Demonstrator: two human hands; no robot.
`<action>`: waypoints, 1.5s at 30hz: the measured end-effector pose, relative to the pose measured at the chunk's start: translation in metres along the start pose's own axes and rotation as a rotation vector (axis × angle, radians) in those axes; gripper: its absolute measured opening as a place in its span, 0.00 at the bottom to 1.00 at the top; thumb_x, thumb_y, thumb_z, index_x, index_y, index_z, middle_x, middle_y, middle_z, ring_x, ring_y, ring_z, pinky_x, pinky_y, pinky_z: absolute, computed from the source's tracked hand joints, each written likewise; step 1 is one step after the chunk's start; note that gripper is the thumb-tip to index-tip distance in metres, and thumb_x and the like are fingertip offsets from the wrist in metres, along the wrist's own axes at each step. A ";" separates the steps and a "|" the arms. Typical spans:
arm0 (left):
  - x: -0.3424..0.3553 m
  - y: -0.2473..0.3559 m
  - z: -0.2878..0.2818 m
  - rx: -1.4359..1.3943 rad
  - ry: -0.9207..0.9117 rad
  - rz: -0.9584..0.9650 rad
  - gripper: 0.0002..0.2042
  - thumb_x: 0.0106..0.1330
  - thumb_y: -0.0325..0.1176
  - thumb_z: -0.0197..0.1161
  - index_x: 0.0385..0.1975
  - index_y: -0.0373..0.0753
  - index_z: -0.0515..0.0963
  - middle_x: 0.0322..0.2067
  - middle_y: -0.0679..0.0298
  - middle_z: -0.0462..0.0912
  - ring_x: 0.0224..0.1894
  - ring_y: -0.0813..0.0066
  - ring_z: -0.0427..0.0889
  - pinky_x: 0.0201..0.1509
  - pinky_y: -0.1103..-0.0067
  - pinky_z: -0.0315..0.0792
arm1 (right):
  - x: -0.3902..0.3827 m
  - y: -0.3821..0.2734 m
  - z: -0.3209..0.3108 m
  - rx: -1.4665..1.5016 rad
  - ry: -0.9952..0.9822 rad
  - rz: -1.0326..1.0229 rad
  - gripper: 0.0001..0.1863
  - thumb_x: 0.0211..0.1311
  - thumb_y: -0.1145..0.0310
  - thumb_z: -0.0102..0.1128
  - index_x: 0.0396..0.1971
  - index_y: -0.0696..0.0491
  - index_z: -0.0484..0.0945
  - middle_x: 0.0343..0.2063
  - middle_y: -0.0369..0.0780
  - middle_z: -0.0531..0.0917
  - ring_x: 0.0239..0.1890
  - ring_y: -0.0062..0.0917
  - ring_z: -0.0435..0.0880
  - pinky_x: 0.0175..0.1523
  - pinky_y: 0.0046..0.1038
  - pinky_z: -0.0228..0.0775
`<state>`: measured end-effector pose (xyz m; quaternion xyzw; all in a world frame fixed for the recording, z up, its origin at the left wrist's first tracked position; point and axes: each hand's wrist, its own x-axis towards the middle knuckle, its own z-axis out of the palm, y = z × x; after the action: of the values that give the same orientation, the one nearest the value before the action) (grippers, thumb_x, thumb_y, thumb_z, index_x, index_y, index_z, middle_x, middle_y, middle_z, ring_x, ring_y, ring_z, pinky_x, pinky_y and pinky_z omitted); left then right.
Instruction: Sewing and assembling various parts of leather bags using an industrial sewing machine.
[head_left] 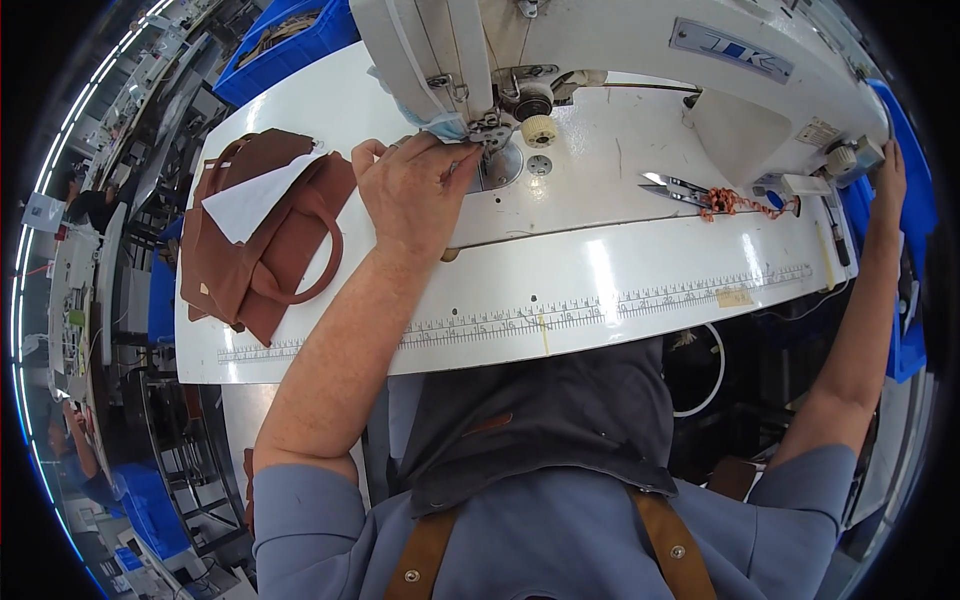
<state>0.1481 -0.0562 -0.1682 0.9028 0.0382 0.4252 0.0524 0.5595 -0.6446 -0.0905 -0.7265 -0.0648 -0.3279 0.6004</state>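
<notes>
My left hand (pixel 415 190) is at the needle end of a white sewing machine (pixel 640 40), thumb and fingertips pinched together beside the presser foot (pixel 490 130). Whatever lies between those fingertips is too small or hidden to name. At the far right, my right hand (pixel 888 185) reaches around the machine's handwheel (pixel 853 162), fingers against its outer side and partly hidden. Left of my left forearm lies a brown bag piece (pixel 290 245) with a looped handle, a white sheet (pixel 258 200) resting on it.
Thread snips (pixel 678 188) lie on the machine bed beside a tangle of orange cord (pixel 728 203). A printed ruler scale (pixel 520 318) runs along the white table's near edge. Blue bins (pixel 285 50) stand at the far left, with more blue bins (pixel 908 330) at the right.
</notes>
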 end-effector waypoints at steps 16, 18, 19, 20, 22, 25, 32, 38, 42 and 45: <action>0.000 -0.001 0.000 0.062 -0.013 -0.015 0.04 0.59 0.40 0.73 0.28 0.51 0.89 0.19 0.76 0.80 0.23 0.80 0.74 0.48 0.71 0.58 | -0.390 -0.193 0.263 0.194 -1.151 0.160 0.23 0.61 0.54 0.70 0.43 0.60 0.84 0.29 0.39 0.84 0.30 0.22 0.81 0.35 0.27 0.75; 0.000 -0.001 -0.002 0.051 -0.036 -0.032 0.04 0.60 0.41 0.72 0.29 0.52 0.89 0.20 0.76 0.79 0.24 0.79 0.74 0.49 0.70 0.58 | -0.387 -0.194 0.281 0.115 -1.163 0.126 0.20 0.60 0.54 0.70 0.37 0.59 0.85 0.25 0.38 0.83 0.27 0.22 0.80 0.34 0.27 0.74; 0.000 -0.002 -0.002 0.045 -0.036 -0.032 0.04 0.60 0.41 0.72 0.29 0.52 0.89 0.20 0.76 0.79 0.24 0.79 0.74 0.49 0.70 0.58 | -0.387 -0.195 0.286 0.038 -1.175 0.095 0.19 0.60 0.54 0.70 0.31 0.58 0.85 0.21 0.37 0.82 0.24 0.22 0.79 0.34 0.26 0.73; 0.000 -0.003 -0.001 0.043 -0.036 -0.025 0.04 0.60 0.41 0.72 0.29 0.52 0.89 0.20 0.76 0.79 0.24 0.79 0.74 0.49 0.70 0.58 | -0.387 -0.195 0.287 0.033 -1.172 0.096 0.19 0.60 0.54 0.70 0.31 0.58 0.85 0.21 0.37 0.82 0.24 0.22 0.79 0.34 0.26 0.73; 0.000 -0.004 -0.002 0.041 -0.038 -0.022 0.04 0.60 0.41 0.72 0.30 0.52 0.89 0.20 0.76 0.79 0.24 0.79 0.74 0.49 0.69 0.58 | -0.388 -0.204 0.287 -0.082 -1.147 0.022 0.19 0.60 0.55 0.69 0.21 0.57 0.83 0.16 0.37 0.81 0.21 0.21 0.78 0.32 0.26 0.72; -0.001 -0.005 -0.001 0.033 -0.045 -0.021 0.04 0.60 0.41 0.72 0.29 0.52 0.89 0.20 0.76 0.79 0.24 0.79 0.74 0.49 0.69 0.58 | -0.393 -0.203 0.287 -0.151 -1.139 -0.081 0.19 0.61 0.57 0.68 0.19 0.57 0.82 0.17 0.38 0.83 0.21 0.21 0.79 0.31 0.26 0.72; 0.000 -0.003 -0.001 0.021 -0.040 -0.039 0.04 0.59 0.41 0.73 0.28 0.51 0.88 0.22 0.76 0.81 0.25 0.76 0.76 0.48 0.69 0.59 | -0.407 -0.201 0.272 0.116 -0.982 -0.118 0.15 0.60 0.63 0.67 0.19 0.58 0.81 0.16 0.41 0.83 0.21 0.31 0.83 0.31 0.30 0.75; 0.000 -0.004 -0.002 0.034 -0.037 -0.030 0.04 0.59 0.41 0.72 0.29 0.52 0.89 0.19 0.76 0.79 0.24 0.78 0.74 0.49 0.70 0.58 | -0.410 -0.206 0.286 -0.198 -0.957 -0.364 0.17 0.59 0.58 0.69 0.22 0.57 0.83 0.17 0.44 0.82 0.23 0.41 0.84 0.32 0.39 0.76; -0.001 -0.004 0.000 0.044 -0.039 -0.029 0.05 0.59 0.42 0.72 0.29 0.51 0.89 0.19 0.76 0.79 0.24 0.78 0.74 0.50 0.70 0.59 | -0.408 -0.203 0.290 -0.178 -0.931 -0.321 0.16 0.58 0.56 0.68 0.23 0.55 0.84 0.17 0.44 0.83 0.24 0.42 0.84 0.33 0.41 0.76; -0.001 -0.004 0.001 0.040 -0.029 -0.027 0.05 0.59 0.42 0.73 0.29 0.51 0.89 0.19 0.76 0.78 0.23 0.77 0.73 0.50 0.70 0.59 | -0.411 -0.199 0.291 -0.175 -0.919 -0.346 0.15 0.58 0.56 0.68 0.24 0.53 0.85 0.18 0.43 0.83 0.25 0.42 0.84 0.33 0.42 0.76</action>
<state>0.1478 -0.0523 -0.1700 0.9090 0.0581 0.4107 0.0405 0.2598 -0.2012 -0.1715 -0.8221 -0.4146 -0.0727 0.3835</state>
